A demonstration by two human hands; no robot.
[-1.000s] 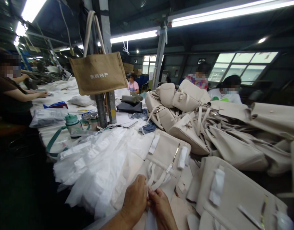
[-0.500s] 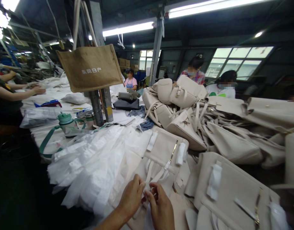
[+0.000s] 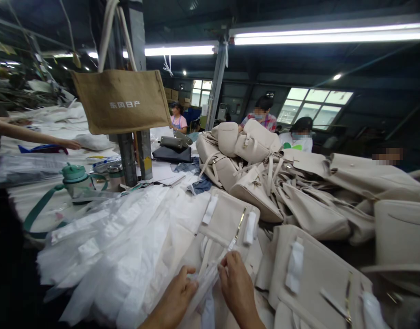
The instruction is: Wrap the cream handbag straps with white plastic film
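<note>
A beige bag (image 3: 223,217) lies in front of me, with a gold metal strip and white wrapping on its parts. My right hand (image 3: 237,281) is closed, its fingertips pinching a beige strap below the strip. Thin, translucent white wrapping (image 3: 208,278) stretches between my hands along the straps. My left hand (image 3: 178,292) is lower and to the left, its fingers curled beside this wrapping; what they grip, if anything, I cannot make out. A second beige bag (image 3: 319,269), also with white-wrapped parts, lies to the right.
White sheets (image 3: 117,246) are heaped at left, beyond them a green bottle (image 3: 74,180) with a strap. A brown bag (image 3: 122,103) hangs on a metal post (image 3: 146,155). Beige bags (image 3: 254,183) pile up at the back right. Co-workers sit behind; another person's arm (image 3: 41,135) reaches in from the left.
My hands have moved apart, the right one up along the strap. White wrapping now shows between them. The view has turned right, and the co-worker's arm at left reaches further.
</note>
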